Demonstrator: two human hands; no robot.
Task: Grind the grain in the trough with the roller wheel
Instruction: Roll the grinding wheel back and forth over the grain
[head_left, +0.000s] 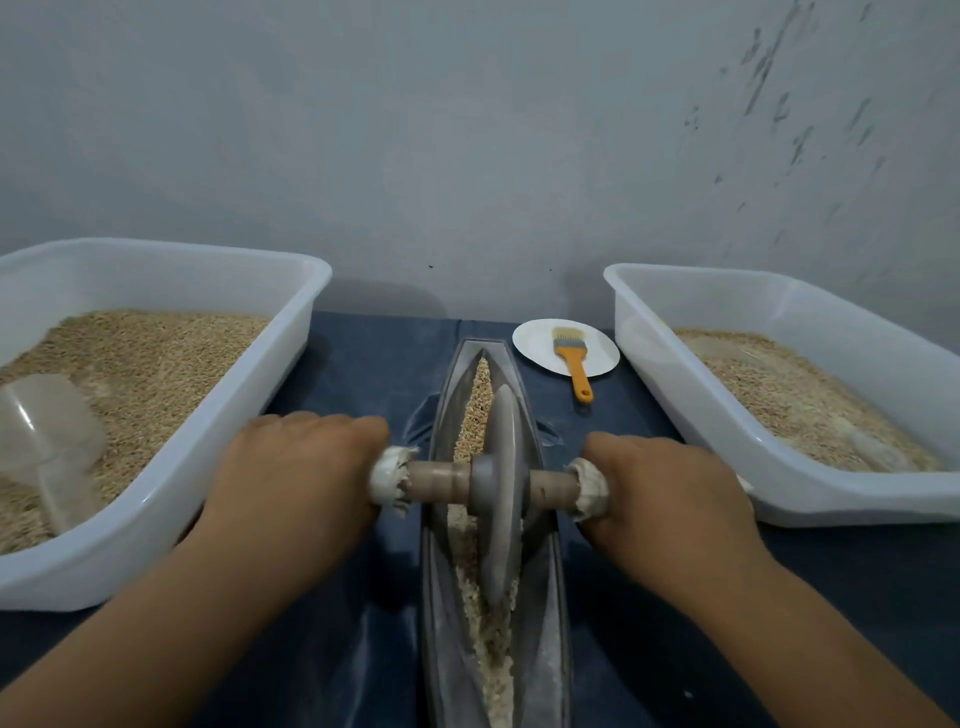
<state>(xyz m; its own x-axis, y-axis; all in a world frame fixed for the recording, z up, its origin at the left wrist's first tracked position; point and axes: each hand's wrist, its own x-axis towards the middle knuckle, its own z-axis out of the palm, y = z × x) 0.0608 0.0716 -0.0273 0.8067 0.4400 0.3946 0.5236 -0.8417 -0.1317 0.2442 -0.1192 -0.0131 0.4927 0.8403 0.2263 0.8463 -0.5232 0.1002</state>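
1. Long, narrow metal trough (545, 623) lying lengthwise on the blue-covered table (353, 364), midway between its left and right edges, running from the near edge toward the far edge.
2. Grain (475, 410) in a line along the trough's groove: whole kernels at the far end, paler crushed meal toward the near end.
3. Roller wheel (503, 488) standing upright in the groove about halfway along the trough, wooden axle (436, 480) sticking out to both sides, white wrapping at each end.
4. Left hand (296, 483) curled around the left end of the axle, fingers closed over the wrapping.
5. Right hand (670, 499) curled around the right end in the same way.
6. White tub (291, 312) at the left edge, holding whole grain and a clear scoop (49, 431).
7. Second white tub (675, 395) at the right edge, holding paler ground meal.
8. White plate (535, 338) near the far edge, between trough and right tub, with an orange-handled brush (574, 369) lying across it, handle overhanging the rim.
9. No readable writing, brand or label anywhere.
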